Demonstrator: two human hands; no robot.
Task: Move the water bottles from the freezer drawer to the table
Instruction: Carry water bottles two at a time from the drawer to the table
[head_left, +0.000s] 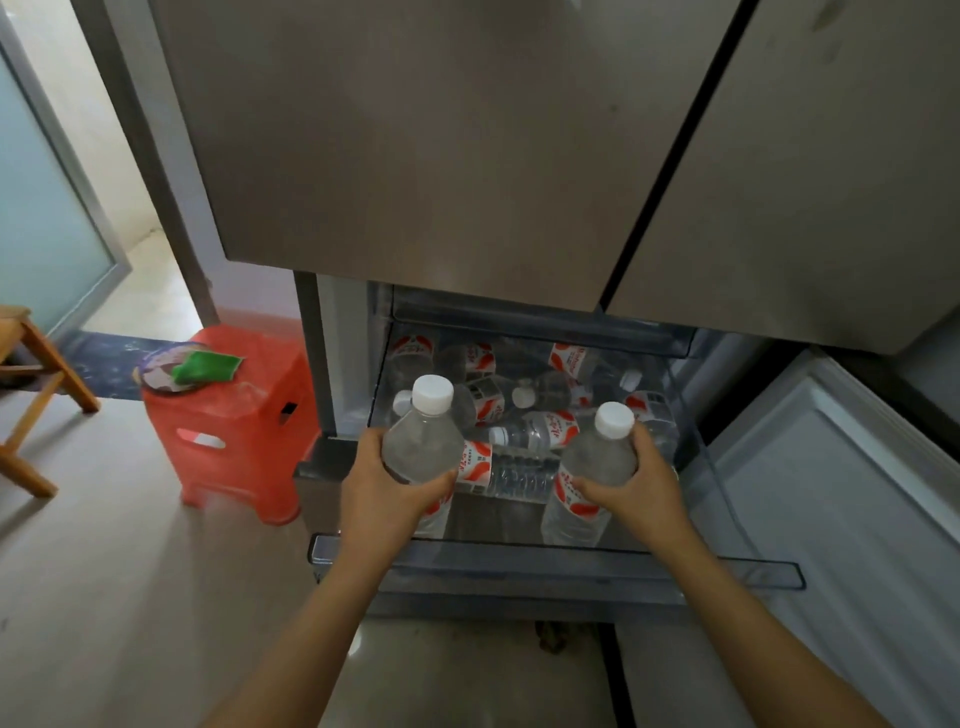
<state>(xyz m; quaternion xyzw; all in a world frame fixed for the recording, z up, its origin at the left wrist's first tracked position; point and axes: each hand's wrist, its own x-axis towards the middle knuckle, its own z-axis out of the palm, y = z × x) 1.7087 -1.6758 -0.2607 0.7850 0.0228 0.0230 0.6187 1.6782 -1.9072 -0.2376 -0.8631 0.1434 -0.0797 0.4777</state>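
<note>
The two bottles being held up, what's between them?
In the head view, more bottles lie on their sides in the freezer drawer between the left bottle and right bottle, red-and-white labels showing.

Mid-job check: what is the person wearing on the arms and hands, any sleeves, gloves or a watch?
Nothing worn shows. The left hand and right hand are bare, with no gloves, rings or markings visible. The left forearm and right forearm are uncovered down to the frame's lower edge: no sleeve cuff, watch or band in view.

a bottle (422, 441) per hand — over drawer (558, 564)
</note>
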